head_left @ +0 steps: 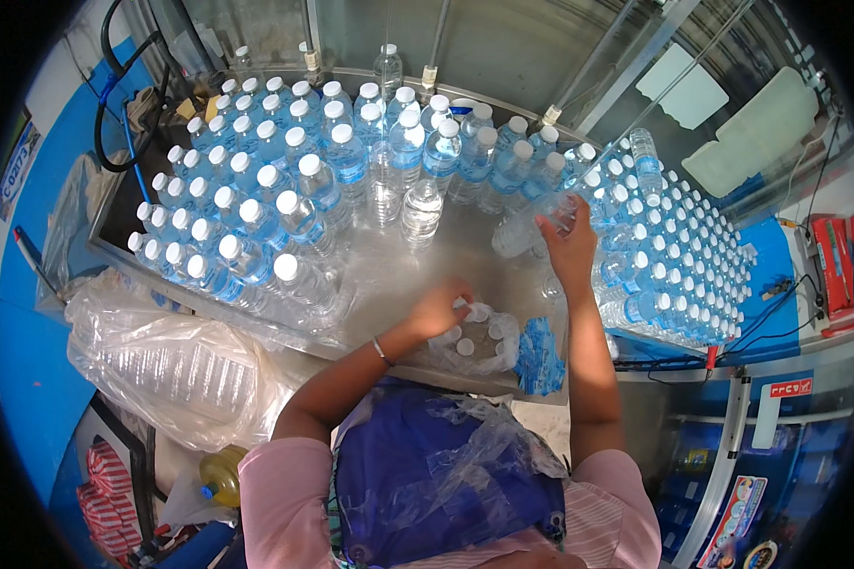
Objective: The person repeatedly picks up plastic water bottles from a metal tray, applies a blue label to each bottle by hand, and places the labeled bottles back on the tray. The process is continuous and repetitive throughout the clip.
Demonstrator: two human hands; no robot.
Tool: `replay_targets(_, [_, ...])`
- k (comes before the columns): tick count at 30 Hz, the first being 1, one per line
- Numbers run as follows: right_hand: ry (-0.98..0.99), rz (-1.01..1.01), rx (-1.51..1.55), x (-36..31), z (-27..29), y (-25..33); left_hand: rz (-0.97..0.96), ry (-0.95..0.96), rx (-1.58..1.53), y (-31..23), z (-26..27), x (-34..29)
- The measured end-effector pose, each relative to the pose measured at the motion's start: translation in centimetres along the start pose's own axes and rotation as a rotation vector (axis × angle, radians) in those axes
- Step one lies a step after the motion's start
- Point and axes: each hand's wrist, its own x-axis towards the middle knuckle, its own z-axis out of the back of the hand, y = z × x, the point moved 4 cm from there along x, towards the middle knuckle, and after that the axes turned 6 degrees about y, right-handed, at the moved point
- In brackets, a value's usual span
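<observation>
My right hand (569,237) is closed around a clear plastic bottle (524,229), which lies tilted over the right part of the metal counter. My left hand (440,311) reaches over a clear plastic bag (498,358) of white bottle caps (465,347) near the counter's front edge. Its fingers are bent together at a white cap (462,304), slightly blurred. Right beside the bag is a pile of blue printed labels (539,358). Two clear bottles without blue labels, an uncapped-looking one (421,214) among them, stand mid-counter ahead of my hands.
Rows of capped water bottles (256,213) with blue labels fill the counter's left and back. More bottles (674,256) are packed tightly on the right. A plastic sack of clear empties (176,365) sits front left. A blue apron (427,474) covers my lap.
</observation>
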Motion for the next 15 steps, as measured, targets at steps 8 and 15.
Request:
replay_targets(8, [0.437,-0.598,1.017,-1.4,-3.5,-6.1,0.511,-0.02,-0.646,4.1,-0.5,4.2])
replay_targets(15, [0.454,-0.99,1.886,-5.7,-5.8,-10.3,0.533,0.201,-0.567,5.8,-7.4,14.1])
